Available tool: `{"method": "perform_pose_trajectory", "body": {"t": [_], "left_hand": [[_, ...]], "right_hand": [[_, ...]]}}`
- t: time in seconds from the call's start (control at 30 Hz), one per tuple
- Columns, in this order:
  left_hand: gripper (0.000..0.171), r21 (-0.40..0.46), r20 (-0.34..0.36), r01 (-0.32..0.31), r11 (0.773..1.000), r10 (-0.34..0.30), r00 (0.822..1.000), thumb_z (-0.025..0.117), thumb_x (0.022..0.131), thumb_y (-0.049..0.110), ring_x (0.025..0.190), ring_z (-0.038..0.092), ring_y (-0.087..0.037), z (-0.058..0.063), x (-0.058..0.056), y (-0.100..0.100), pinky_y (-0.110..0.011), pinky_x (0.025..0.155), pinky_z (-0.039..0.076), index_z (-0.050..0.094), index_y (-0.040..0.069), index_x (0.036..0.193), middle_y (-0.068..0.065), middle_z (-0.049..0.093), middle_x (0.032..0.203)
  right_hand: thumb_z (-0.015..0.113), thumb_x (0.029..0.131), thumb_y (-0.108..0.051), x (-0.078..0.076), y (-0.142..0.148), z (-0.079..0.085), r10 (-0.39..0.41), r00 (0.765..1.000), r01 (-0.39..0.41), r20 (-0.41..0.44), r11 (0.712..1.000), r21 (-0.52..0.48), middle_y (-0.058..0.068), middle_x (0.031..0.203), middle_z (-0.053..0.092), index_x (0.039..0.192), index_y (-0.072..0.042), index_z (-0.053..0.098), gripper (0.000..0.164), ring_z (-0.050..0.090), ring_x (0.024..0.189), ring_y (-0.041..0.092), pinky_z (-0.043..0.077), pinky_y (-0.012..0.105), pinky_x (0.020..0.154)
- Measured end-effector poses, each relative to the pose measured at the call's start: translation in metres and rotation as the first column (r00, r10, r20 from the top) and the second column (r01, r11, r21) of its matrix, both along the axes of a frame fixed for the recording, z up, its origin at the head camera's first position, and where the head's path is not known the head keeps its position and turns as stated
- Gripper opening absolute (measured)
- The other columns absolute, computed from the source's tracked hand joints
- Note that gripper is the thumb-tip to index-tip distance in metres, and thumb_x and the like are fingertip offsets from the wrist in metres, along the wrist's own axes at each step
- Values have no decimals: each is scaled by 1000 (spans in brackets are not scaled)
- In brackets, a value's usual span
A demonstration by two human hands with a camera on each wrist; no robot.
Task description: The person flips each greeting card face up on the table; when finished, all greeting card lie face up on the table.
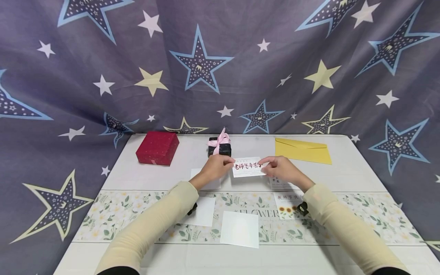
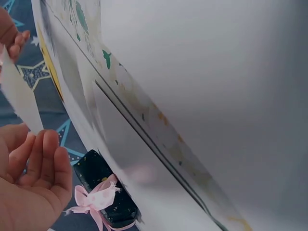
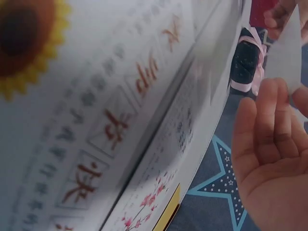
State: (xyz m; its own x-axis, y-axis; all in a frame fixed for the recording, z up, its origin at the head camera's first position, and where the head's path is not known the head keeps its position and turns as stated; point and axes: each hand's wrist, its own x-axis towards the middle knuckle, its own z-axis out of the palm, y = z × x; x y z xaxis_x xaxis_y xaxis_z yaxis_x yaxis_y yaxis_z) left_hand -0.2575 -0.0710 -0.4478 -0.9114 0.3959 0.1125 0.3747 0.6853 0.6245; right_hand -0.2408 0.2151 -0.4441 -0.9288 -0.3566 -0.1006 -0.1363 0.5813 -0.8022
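Between both hands a white card (image 1: 246, 167) with red brush-style characters is held up over the table. My left hand (image 1: 218, 167) pinches its left edge between thumb and fingers. On the other side, my right hand (image 1: 280, 168) pinches the right edge. In the left wrist view the card (image 2: 21, 96) appears edge-on, its lower end between the left hand's (image 2: 36, 173) thumb and fingers. The right wrist view shows the right hand (image 3: 274, 144) with the card (image 3: 285, 62) at its fingertips. Just behind the left hand stands a black gift box (image 1: 220, 147) with a pink ribbon.
A red box (image 1: 157, 148) stands at the back left, a yellow envelope (image 1: 303, 150) at the back right. Blank white cards (image 1: 239, 229) lie in front, and a sunflower card (image 1: 285, 206) lies under the right wrist. A flowered strip (image 1: 130, 214) crosses the table.
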Motion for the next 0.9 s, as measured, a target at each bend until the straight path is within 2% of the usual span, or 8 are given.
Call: {"method": "perform_pose_trajectory", "body": {"t": [0.17, 0.37, 0.53, 0.63, 0.7, 0.8, 0.9], "left_hand": [[31, -62, 5, 53, 997, -53, 999, 70, 96, 19, 90, 71, -16, -1, 2, 0, -29, 80, 57, 73, 10, 125, -5, 78, 103], [41, -193, 12, 135, 972, -135, 991, 73, 94, 21, 85, 69, -13, -2, 9, 2, -29, 79, 56, 68, 10, 133, -4, 78, 102], [43, -263, 48, 143, 954, -135, 990, 73, 94, 26, 79, 62, -8, 0, 16, 3, -26, 75, 53, 68, 14, 135, -1, 77, 103], [41, -268, 75, 145, 953, -130, 989, 73, 95, 25, 72, 57, -8, 0, 19, 3, -25, 69, 50, 68, 16, 134, -1, 76, 101], [39, -255, 91, 152, 955, -133, 987, 73, 95, 24, 71, 58, -11, -1, 21, 4, -27, 68, 50, 70, 17, 133, -2, 76, 99], [33, -255, 96, 158, 954, -138, 986, 72, 95, 24, 88, 69, -15, -4, 21, 4, -33, 79, 56, 73, 21, 128, -2, 78, 107], [30, -274, 92, 167, 947, -147, 985, 71, 96, 26, 114, 70, -21, -7, 20, 5, -40, 95, 55, 74, 24, 126, -1, 76, 121]], "right_hand": [[71, 94, -14, 5, -5, -2, 53, 997, -49, -51, 996, 81, 5, 79, 73, 131, -9, 68, 38, 69, 69, 22, 45, 25, 53], [72, 94, -13, 8, -6, -5, 82, 995, -74, -56, 988, 136, -1, 75, 72, 134, -11, 67, 40, 57, 58, 14, 40, 22, 50], [71, 94, -13, 11, -6, -9, 120, 992, -111, -49, 981, 156, -2, 72, 71, 135, -10, 66, 41, 55, 56, 12, 42, 23, 52], [71, 94, -13, 13, -7, -10, 149, 988, -140, -43, 976, 167, 0, 70, 70, 135, -8, 65, 42, 54, 56, 11, 43, 24, 52], [71, 94, -15, 14, -7, -10, 162, 986, -153, -37, 972, 180, 0, 68, 68, 135, -8, 65, 42, 53, 55, 10, 44, 23, 52], [71, 94, -16, 15, -8, -11, 184, 983, -175, -26, 963, 204, -2, 66, 66, 136, -8, 64, 43, 53, 55, 10, 44, 23, 53], [71, 95, -16, 15, -9, -12, 197, 980, -186, -22, 954, 237, -5, 62, 63, 137, -9, 65, 44, 52, 53, 9, 44, 23, 54]]}}
